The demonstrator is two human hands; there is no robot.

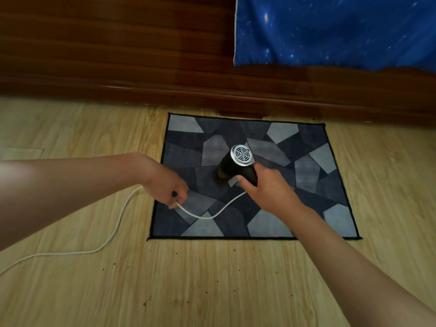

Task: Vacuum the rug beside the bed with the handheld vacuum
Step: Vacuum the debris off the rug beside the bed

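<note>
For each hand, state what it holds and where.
Right hand: handheld vacuum, by its handle. Left hand: white cord, partway along.

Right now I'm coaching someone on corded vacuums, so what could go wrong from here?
The white cord loops across the rug just behind the handheld vacuum; a backward stroke by the right hand could snag it. The left hand pinches the cord, so a longer reach might pull it taut.

Right hand (266,187) holds vacuum (232,167) on rug (330,185).
</note>
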